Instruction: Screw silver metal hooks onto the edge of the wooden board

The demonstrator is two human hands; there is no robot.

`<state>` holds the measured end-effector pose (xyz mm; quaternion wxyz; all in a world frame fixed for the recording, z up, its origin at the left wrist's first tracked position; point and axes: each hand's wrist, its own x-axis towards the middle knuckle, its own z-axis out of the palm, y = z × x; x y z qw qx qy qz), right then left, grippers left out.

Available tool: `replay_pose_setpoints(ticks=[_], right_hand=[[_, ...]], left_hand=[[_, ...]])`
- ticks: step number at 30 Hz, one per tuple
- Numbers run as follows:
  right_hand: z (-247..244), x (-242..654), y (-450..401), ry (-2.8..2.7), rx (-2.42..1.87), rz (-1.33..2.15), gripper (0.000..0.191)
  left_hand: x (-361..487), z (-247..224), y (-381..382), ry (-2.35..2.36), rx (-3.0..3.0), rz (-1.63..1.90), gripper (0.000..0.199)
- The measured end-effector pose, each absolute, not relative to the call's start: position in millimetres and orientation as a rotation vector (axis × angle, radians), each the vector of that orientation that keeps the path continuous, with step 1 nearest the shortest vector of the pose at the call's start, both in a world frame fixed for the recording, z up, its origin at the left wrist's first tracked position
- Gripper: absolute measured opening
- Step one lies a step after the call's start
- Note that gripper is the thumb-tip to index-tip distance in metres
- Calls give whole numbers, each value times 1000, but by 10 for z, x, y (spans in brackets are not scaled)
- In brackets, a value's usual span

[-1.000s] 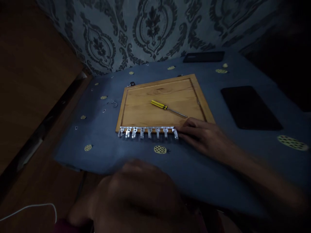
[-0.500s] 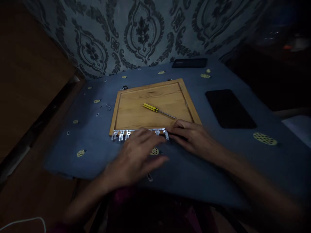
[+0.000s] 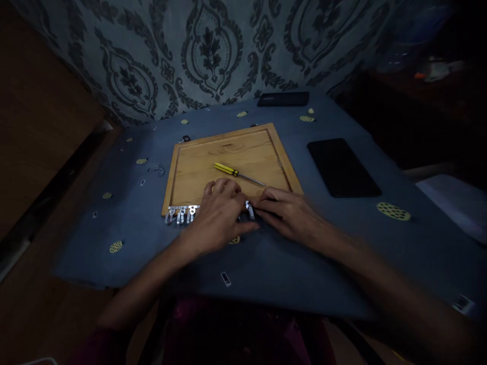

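Note:
A wooden board (image 3: pixel 228 147) with a raised rim lies on the blue cloth. Along its near edge runs a metal hook rail (image 3: pixel 182 214) with several silver hooks. My left hand (image 3: pixel 220 213) rests over the middle of the rail, fingers bent over the board's near edge and thumb apart; it hides part of the rail. My right hand (image 3: pixel 285 213) is closed at the rail's right end, thumb and fingers together beside the last hook. A screwdriver (image 3: pixel 236 173) with a yellow and black handle lies on the board, its tip towards my right hand.
On the cloth-covered table (image 3: pixel 152 263), a black flat slab (image 3: pixel 343 167) lies right of the board and a dark phone-like object (image 3: pixel 283 99) lies behind it. A small clear curved piece (image 3: pixel 159 171) is at the left. Patterned fabric (image 3: pixel 213 50) rises behind.
The view has shifted slightly right. My left hand has moved forward onto the board's near edge and the rail, its fingers now bent. My right hand stays at the rail's right end.

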<state>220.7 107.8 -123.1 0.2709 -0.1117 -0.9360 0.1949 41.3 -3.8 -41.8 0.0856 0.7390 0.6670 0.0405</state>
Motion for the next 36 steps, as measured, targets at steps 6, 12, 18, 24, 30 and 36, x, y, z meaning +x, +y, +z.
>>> replay_pose_setpoints(ticks=[6, 12, 18, 24, 30, 36], right_hand=[[-1218, 2196, 1082, -2503, -285, 491, 26], [-1182, 2190, 1081, -2500, -264, 525, 28], [-1178, 2185, 1074, -2499, -288, 536, 27], [-1129, 2217, 1048, -2510, -353, 648, 28], [-804, 2011, 1241, -2414, -567, 702, 29], [-696, 1406, 1514, -2737, -824, 448, 34]], left_hand=[[436, -425, -25, 1981, 2182, 64, 42], [461, -398, -6, 1999, 2136, 31, 42], [434, -462, 13, 1976, 2127, 99, 43], [377, -582, 36, 1961, 2116, 266, 41], [370, -594, 25, 1970, 2143, 334, 39], [367, -614, 10, 1979, 2132, 382, 38]])
